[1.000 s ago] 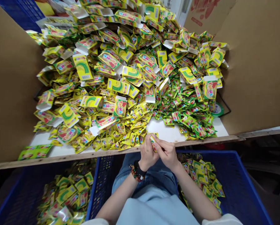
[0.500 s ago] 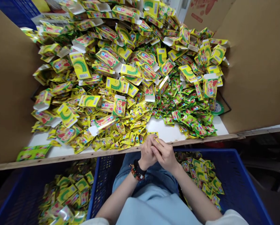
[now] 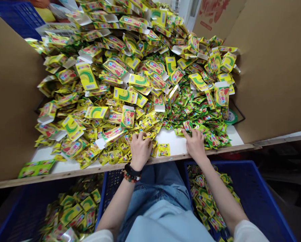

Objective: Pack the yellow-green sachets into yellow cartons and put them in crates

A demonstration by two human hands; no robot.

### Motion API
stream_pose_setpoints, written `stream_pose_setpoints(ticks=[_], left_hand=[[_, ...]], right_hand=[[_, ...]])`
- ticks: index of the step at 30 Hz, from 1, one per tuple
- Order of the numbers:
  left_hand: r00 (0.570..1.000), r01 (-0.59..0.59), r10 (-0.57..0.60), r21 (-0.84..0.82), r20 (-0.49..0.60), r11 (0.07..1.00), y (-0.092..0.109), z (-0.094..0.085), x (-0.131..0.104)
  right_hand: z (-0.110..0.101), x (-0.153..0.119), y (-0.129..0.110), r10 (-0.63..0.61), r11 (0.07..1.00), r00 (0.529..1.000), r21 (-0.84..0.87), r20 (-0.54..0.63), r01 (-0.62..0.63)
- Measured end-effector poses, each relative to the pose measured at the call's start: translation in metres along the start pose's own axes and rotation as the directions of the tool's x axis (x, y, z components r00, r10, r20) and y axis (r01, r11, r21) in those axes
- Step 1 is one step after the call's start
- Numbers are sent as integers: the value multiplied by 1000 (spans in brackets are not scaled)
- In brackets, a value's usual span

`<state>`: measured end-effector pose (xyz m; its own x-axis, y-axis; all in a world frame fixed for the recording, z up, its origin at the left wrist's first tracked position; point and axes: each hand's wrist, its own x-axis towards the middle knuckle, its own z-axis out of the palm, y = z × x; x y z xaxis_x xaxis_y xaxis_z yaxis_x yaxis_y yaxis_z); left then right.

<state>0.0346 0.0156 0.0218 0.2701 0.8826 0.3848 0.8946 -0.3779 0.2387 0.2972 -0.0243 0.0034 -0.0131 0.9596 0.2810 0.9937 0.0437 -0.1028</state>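
My left hand [image 3: 141, 150], with dark and beaded bracelets at the wrist, reaches into the yellow packets [image 3: 117, 153] at the front of the pile. Its fingers are curled down, and what they hold, if anything, is hidden. My right hand [image 3: 195, 144] has its fingers apart, with the fingertips on the green packets [image 3: 200, 126]. Between the hands, a small yellow packet [image 3: 163, 150] lies on the white tabletop [image 3: 175, 143]. Behind them is a heap of yellow-green boxes [image 3: 125, 95], several with open white flaps.
Cardboard walls [image 3: 273, 74] flank the table. Its wooden front edge [image 3: 89, 170] runs above my lap. Below are a left blue crate [image 3: 19, 208] and a right blue crate [image 3: 258, 195], both with packets inside. Flat green packs [image 3: 36, 168] lie at the left front corner.
My hands were together at the table edge and have moved apart and forward, left to the yellow packets, right to the green ones. The camera view has shifted slightly.
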Motion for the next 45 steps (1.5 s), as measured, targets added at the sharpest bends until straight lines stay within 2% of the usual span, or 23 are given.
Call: stream_pose_setpoints(ticks=[2, 4, 6, 8, 11, 13, 15, 17, 18, 21, 23, 25, 28, 30, 31, 33, 35, 36, 37, 38, 40, 43, 45], left_hand=[[1000, -25, 25, 9, -5, 1000, -2, 1, 0], [999, -46, 46, 35, -10, 998, -4, 0, -1], [998, -69, 69, 61, 4, 996, -6, 0, -3], [996, -82, 80, 61, 27, 995, -8, 1, -2], [999, -50, 50, -35, -2, 998, -8, 2, 1], [996, 31, -46, -198, -71, 980, -6, 2, 2], [977, 145, -199, -441, -79, 886, 1, 2, 0], [946, 257, -324, -672, 27, 694, 11, 2, -5], [930, 301, -354, -754, 97, 584, 16, 3, -8], [899, 357, -373, -876, 227, 326, 32, 4, -14], [896, 346, -373, -905, 241, 247, 40, 4, -17], [898, 335, -369, -916, 239, 221, 45, 3, -19], [902, 322, -373, -916, 220, 240, 51, 2, -23], [922, 286, -349, -904, 169, 317, 52, 0, -24], [942, 253, -309, -885, 133, 391, 51, -3, -23], [973, 170, -227, -774, 34, 611, 44, -10, -13], [974, 136, -210, -518, -86, 844, 27, -19, 8], [957, 178, -245, -351, -156, 919, 17, -23, 22], [935, 248, -288, -198, -208, 948, 6, -26, 37], [921, 317, -325, -73, -216, 946, -6, -27, 52], [913, 393, -376, 95, -157, 915, -25, -27, 78], [907, 419, -416, 200, -59, 886, -38, -23, 97], [919, 393, -389, 202, -59, 897, -34, -24, 92]], right_hand=[[15, 27, -6, -74, 997, 997, -20, 15, 74], [24, 39, -7, -150, 988, 989, 40, 9, 149], [27, 40, -5, -170, 971, 985, 163, -32, 173], [26, 34, -6, -133, 934, 987, 322, -88, 154], [19, 23, -17, -32, 811, 990, 576, -137, 106], [14, 19, -28, 49, 643, 995, 765, -92, 39], [8, 18, -41, 75, 388, 996, 918, 56, -80], [3, 19, -54, 26, 146, 977, 966, 214, -215], [0, 20, -60, 9, 60, 964, 963, 264, -264], [-5, 22, -75, 72, -74, 948, 949, 311, -306], [-6, 21, -80, 100, -109, 941, 944, 322, -312], [-8, 19, -82, 103, -108, 939, 942, 328, -318], [-13, 13, -83, 99, -69, 939, 944, 329, -323], [-16, 8, -83, 60, -94, 934, 934, 352, -346], [-17, 5, -83, 52, -122, 929, 926, 366, -358], [-18, 1, -80, 124, -172, 918, 919, 377, -355], [-16, -3, -75, 262, -173, 893, 928, 367, -330], [-15, -5, -72, 316, -163, 878, 933, 359, -322], [-14, -7, -69, 354, -149, 868, 937, 349, -316], [-14, -8, -66, 376, -132, 863, 942, 336, -309], [-13, -10, -62, 393, -92, 867, 951, 306, -294], [-16, -11, -59, 406, -40, 878, 965, 254, -261], [-21, -9, -59, 431, -20, 877, 975, 210, -223]])
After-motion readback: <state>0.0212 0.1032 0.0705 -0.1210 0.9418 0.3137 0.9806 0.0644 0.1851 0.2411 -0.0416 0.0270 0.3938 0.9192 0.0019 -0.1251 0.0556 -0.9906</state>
